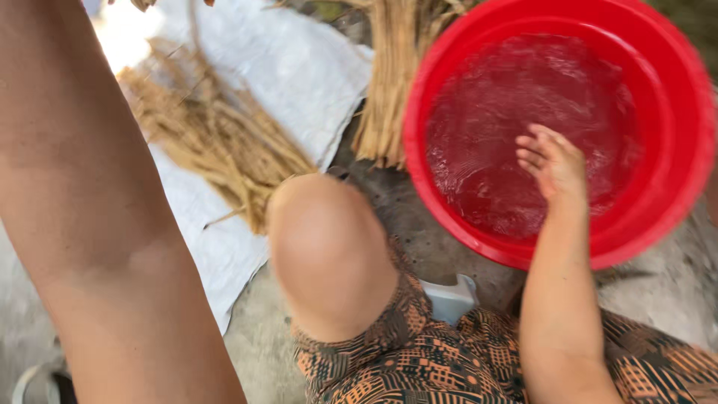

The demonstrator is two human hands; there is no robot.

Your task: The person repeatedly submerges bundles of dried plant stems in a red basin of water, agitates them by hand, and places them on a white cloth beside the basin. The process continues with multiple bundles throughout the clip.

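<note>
My right hand (555, 163) is in the water of a round red plastic basin (677, 187), fingers loosely spread and holding nothing. My left forearm (82, 194) crosses the left side of the view and runs up to the top edge, which cuts off its hand. Beside that arm a blurred bundle of golden grain stalks (217, 146) lies over a white woven sack (299, 75). My bare knee (329, 247) sits in the middle, above patterned orange and black cloth (419, 359).
A second sheaf of dry straw (389, 82) lies against the basin's left rim. A small pale grey plastic object (452, 298) sits behind the knee. The ground is rough grey concrete (673, 292). A pale curved rim (30, 378) shows at the bottom left corner.
</note>
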